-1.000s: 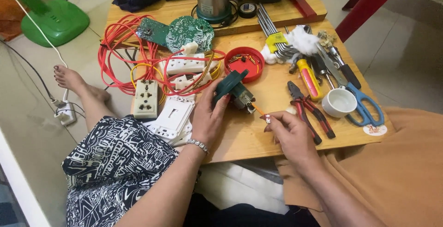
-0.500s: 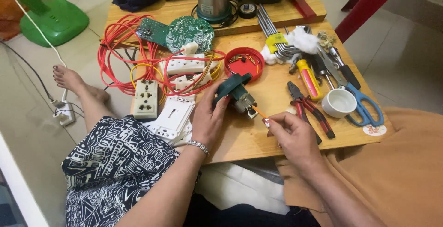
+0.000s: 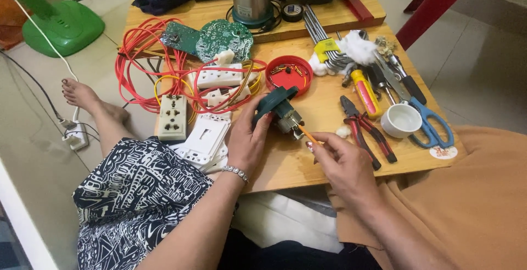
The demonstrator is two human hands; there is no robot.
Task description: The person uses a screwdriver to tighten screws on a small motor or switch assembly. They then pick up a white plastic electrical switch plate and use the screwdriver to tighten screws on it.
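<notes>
Dark green plug (image 3: 276, 103); red dish (image 3: 289, 74); orange wire (image 3: 309, 135).

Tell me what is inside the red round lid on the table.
The red lid holds a few small loose parts, seemingly screws and bits of metal. They are too small to identify. The green plug body in the left hand covers its near rim.

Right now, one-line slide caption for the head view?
Left hand holds a dark green plug while right hand brings an orange wire to it.
</notes>
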